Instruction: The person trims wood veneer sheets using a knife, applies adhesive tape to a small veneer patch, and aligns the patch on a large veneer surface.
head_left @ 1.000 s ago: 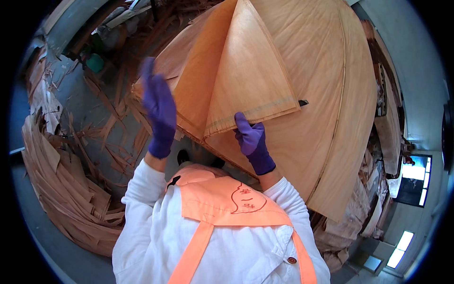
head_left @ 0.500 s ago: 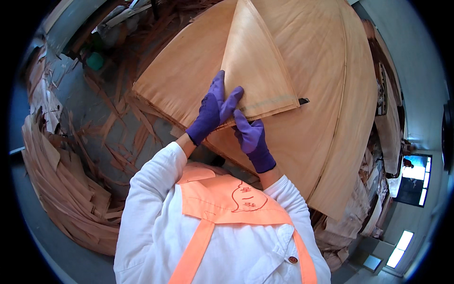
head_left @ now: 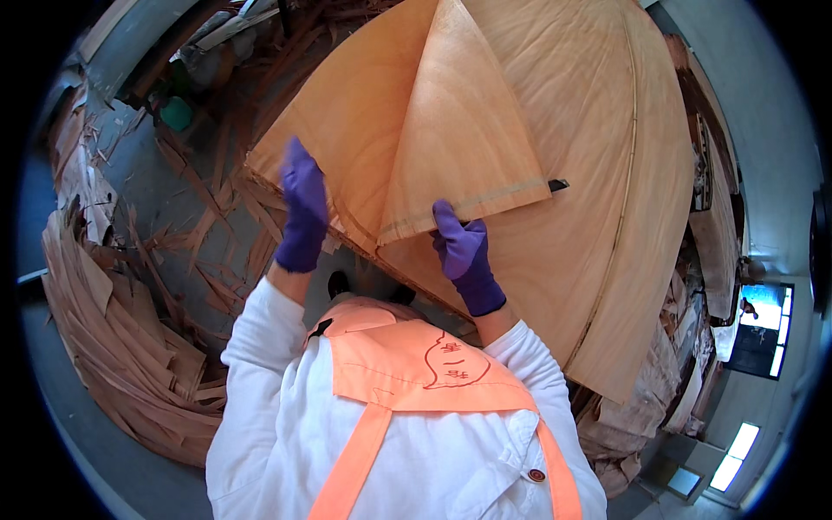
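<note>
Tan triangular wood-veneer flap (head_left: 468, 130) could, I judge, crack if overbent: purple-gloved right hand (head_left: 462, 251) pinching its edge, purple-gloved left hand (head_left: 302, 204) empty.

Purple fabric gloves (head_left: 465, 250) with darker cuffs (head_left: 480, 293), a white long-sleeved shirt (head_left: 412, 464) and an orange cloth apron (head_left: 377, 366) with dark-red markings (head_left: 451, 347) were worn.
</note>
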Action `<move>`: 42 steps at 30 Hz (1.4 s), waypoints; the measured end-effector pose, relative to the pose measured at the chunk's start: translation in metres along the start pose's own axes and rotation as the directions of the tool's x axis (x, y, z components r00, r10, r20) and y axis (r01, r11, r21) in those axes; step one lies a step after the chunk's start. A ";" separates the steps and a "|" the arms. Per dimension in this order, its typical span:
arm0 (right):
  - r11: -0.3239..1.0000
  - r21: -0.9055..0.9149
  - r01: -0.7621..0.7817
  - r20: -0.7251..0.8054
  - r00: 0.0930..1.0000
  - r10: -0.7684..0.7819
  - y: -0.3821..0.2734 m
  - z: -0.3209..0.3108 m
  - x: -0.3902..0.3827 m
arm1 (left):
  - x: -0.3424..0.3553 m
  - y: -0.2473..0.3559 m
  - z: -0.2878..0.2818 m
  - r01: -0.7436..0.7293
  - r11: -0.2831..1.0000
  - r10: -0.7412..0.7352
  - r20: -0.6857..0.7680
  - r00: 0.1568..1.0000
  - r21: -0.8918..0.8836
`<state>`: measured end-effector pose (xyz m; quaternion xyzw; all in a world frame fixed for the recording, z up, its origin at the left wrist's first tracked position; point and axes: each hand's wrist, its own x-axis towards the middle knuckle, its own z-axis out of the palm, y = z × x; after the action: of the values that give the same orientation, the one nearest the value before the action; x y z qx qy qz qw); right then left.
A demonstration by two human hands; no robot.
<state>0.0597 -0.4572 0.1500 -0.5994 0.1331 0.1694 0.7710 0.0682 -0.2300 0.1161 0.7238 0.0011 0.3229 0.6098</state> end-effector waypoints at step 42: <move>0.858 -0.264 0.442 0.147 0.897 -0.417 0.027 -0.036 0.018 | 0.017 0.071 0.007 0.026 0.999 -0.028 -0.058 0.998 -0.035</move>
<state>0.0649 -0.4846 0.1103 -0.7127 -0.0630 0.0362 0.6977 0.0573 -0.2471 0.1862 0.7034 0.0231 0.3355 0.6262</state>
